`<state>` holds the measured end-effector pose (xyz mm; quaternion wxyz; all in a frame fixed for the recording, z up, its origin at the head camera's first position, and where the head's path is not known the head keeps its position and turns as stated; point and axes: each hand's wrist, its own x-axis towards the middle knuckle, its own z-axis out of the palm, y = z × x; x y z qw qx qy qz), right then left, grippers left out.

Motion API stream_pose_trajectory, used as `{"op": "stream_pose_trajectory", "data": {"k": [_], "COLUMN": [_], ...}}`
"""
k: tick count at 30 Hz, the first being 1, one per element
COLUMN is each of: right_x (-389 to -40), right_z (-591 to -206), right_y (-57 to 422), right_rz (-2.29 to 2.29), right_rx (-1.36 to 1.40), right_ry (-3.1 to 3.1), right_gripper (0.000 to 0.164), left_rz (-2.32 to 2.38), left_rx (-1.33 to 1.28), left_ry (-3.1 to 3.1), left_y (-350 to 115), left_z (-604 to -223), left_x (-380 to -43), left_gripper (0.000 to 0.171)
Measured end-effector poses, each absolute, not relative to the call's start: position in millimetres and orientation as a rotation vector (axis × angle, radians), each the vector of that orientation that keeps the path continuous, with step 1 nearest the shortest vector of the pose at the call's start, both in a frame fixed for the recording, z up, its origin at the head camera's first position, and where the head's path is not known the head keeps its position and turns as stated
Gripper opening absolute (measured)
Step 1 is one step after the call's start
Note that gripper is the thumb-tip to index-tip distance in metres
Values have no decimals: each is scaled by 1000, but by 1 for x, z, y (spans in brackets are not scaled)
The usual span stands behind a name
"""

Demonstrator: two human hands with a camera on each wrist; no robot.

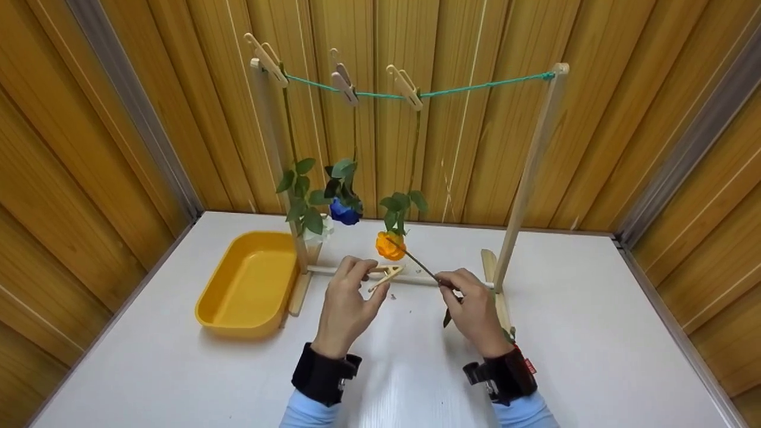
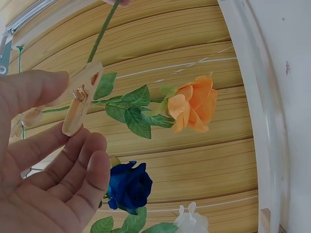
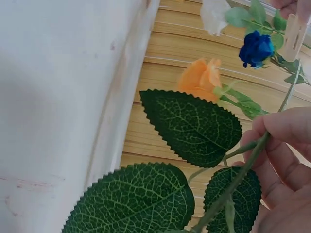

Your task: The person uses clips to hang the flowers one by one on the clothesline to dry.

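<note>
A white desk (image 1: 594,333) is carrying a wooden drying rack (image 1: 529,172) whose teal string (image 1: 475,88) is stretching between two posts. Three wooden clothespins (image 1: 405,87) are sitting on the string, and three stems are hanging head-down from them: a white rose (image 3: 214,14) nearest the left post, a blue rose (image 1: 343,211) beside it and an orange rose (image 1: 389,245) lowest. A yellow tub (image 1: 250,284) is lying on the desk just left of the rack's foot.

In front of the rack, the left hand (image 1: 346,303) is holding a loose clothespin (image 2: 80,104); the thumb is pressing on its upper side and the curled fingers (image 2: 73,170) are lying along its underside, so the peg is sitting between them, pointing toward the other hand.

The right hand (image 1: 472,306) is pinching a thin green stem (image 1: 416,264) between thumb and curled fingers (image 3: 286,131). The stem is running up and left from the fingers toward the orange rose, and its leaves (image 3: 192,126) are hanging just below the grip. In the left wrist view the stem's tip is passing close by the loose clothespin's nose; whether they are touching cannot be told.
</note>
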<state>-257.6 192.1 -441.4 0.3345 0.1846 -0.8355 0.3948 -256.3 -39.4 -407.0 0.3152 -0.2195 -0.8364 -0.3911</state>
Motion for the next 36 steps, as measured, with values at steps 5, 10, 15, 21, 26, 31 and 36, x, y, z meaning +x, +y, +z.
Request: {"op": "stream_pose_trajectory", "data": {"k": [5, 10, 15, 21, 26, 31, 36], "right_x": [-259, -261, -264, -268, -274, -282, -289], "right_z": [-429, -418, -408, -396, -387, -379, -369], "right_y": [198, 205, 209, 214, 221, 226, 231], "right_rz": [1048, 1089, 1149, 1216, 1303, 1308, 1297], "right_rx": [487, 460, 443, 403, 388, 379, 381], "right_ry": [-2138, -2124, -2132, -2149, -2174, -2192, -2200], "right_gripper": [20, 16, 12, 10, 7, 4, 5], "left_rz": [-1009, -941, -858, -752, -654, -579, -549], "left_rx": [-627, -685, -753, -862, -927, -946, -988], "left_ry": [-2215, -2233, -2226, -2200, -2215, -2261, -2268], "left_y": [-36, -35, -32, -26, -18, -13, -6], "left_z": [-396, -375, -348, -317, -293, -273, -253], "left_x": [-257, -261, -265, -268, -270, -270, -275], "left_gripper": [32, 34, 35, 31, 27, 26, 24]}}
